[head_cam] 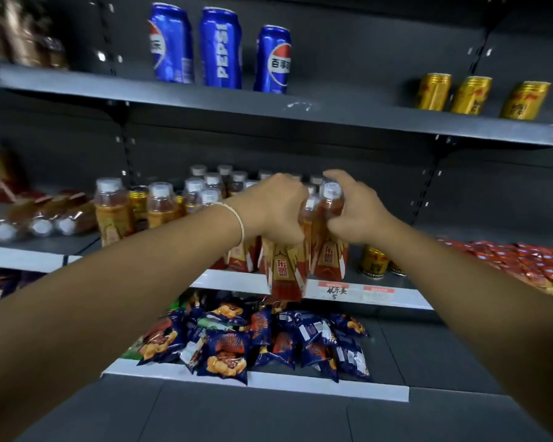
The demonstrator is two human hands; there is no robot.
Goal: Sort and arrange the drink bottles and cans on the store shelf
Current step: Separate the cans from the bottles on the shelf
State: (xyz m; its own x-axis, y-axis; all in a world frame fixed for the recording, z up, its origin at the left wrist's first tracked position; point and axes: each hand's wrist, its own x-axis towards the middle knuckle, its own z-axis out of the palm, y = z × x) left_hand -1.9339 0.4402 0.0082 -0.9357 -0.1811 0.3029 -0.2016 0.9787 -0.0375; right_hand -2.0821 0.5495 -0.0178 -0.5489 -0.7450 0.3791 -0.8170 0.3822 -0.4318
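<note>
Bottles (288, 275) are clasped at the shelf's (224, 281) front edge, one by the left grip (275, 208), one by the right grip (355, 213).

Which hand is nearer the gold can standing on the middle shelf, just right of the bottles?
Right. The right hand grips a white-capped bottle just above and left of the gold can; the left hand grips a second bottle farther left.
</note>
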